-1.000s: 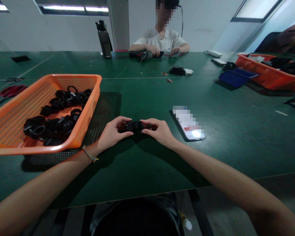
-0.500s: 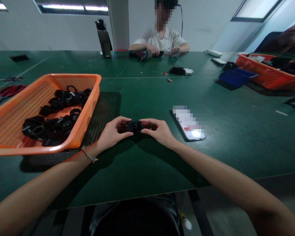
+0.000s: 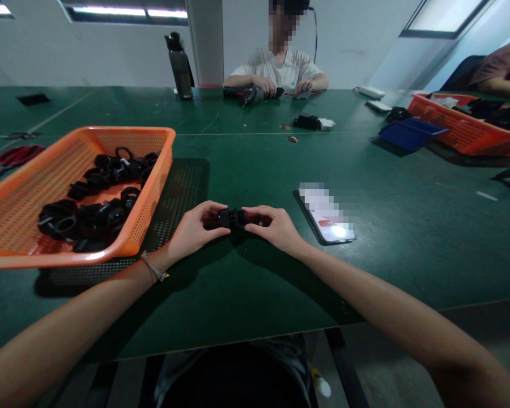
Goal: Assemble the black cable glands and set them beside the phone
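A short black plastic fitting (image 3: 232, 218) with ridges around its middle lies sideways between my hands, just over the green table. My left hand (image 3: 199, 226) grips its left end between thumb and fingers. On the opposite end, the thumb and fingers of my right hand (image 3: 274, 225) are closed. My fingers cover both ends of the part. Left of my left hand stands an orange basket (image 3: 164, 164) with several similar black parts (image 3: 97, 218) in it.
A phone (image 3: 325, 215) lies to the right of my right hand. Farther off are a dark bottle (image 3: 179, 71), a blue tray (image 3: 408, 135) and another orange basket (image 3: 463, 127). Across the table a person (image 3: 278, 73) sits by a power drill (image 3: 246, 95).
My hands and the black fitting have hardly moved, though its right end sits very slightly farther right. At the far right edge, another person has shifted and shows more of an arm.
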`<state>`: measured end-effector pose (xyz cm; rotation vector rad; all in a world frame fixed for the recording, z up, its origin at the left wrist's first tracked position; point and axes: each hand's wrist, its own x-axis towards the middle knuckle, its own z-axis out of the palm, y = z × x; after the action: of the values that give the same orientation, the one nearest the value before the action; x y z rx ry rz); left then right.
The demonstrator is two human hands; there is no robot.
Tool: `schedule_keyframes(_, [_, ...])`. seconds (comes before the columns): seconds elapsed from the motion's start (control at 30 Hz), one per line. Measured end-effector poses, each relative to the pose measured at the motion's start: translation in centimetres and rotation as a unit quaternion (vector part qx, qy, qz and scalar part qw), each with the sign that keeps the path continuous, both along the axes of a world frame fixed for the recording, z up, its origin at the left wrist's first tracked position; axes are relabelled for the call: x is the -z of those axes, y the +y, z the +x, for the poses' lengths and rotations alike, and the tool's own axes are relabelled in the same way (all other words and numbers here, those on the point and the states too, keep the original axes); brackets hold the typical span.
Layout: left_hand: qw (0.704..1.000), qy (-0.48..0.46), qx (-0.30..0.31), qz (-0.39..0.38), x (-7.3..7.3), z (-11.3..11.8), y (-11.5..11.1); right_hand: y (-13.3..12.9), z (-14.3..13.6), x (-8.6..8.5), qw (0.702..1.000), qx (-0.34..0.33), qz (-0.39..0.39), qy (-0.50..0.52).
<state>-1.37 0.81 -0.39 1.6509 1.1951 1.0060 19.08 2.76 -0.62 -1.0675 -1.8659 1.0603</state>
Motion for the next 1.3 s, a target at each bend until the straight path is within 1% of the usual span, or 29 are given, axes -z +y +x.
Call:
schedule_keyframes(0.13, [1.000, -0.004, 0.004, -0.007, 0.02, -0.05, 0.04, -0.02, 0.01, -0.11, 1.000, 0.005, 0.023, -0.019])
schedule_keyframes(0.33, [1.000, -0.002, 0.009, -0.009, 0.01, -0.06, 0.06, -0.19, -0.07, -0.26, 1.000, 0.009, 0.003, -0.007])
schedule_keyframes(0.73, [1.000, -0.011, 0.010, -0.021, 0.02, 0.03, 0.08, -0.32, -0.08, -0.44, 1.000, 0.012, -0.001, -0.017])
schedule_keyframes(1.0, [1.000, -0.004, 0.005, -0.019, -0.03, 0.02, 0.11, -0.16, 0.23, -0.10, 0.999, 0.011, 0.033, -0.010])
schedule_keyframes(1.2, [1.000, -0.010, 0.007, -0.018, -0.10, 0.12, 0.04, -0.40, 0.16, -0.57, 0.999, 0.020, 0.023, -0.019])
schedule_keyframes(1.3, [1.000, -0.010, 0.012, -0.017, -0.02, 0.12, 0.05, -0.41, 0.16, -0.54, 0.999, 0.018, 0.026, -0.011])
